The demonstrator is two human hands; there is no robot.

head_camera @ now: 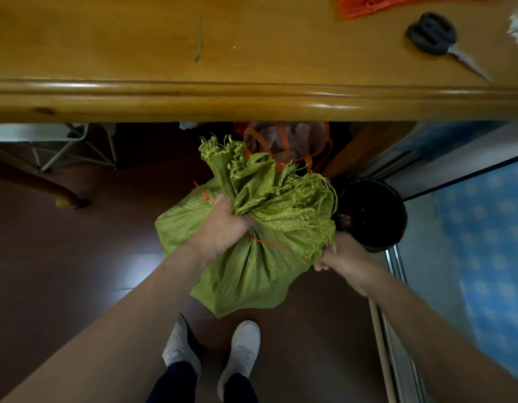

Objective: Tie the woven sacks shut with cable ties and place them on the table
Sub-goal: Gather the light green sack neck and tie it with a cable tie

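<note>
The left hand (223, 225) grips the gathered neck of the green woven sack (252, 274), its fingers curled tightly, just beside the thin orange cable tie (271, 244). The right hand (343, 257) holds the frayed mouth with curled fingers. The sack is in front of the yellow wooden table (252, 94), below its edge and not on it.

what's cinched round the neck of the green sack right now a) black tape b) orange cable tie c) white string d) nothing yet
b: a thin orange cable tie runs round the gathered neck of the green sack, right beside the left hand that grips that neck.
</note>
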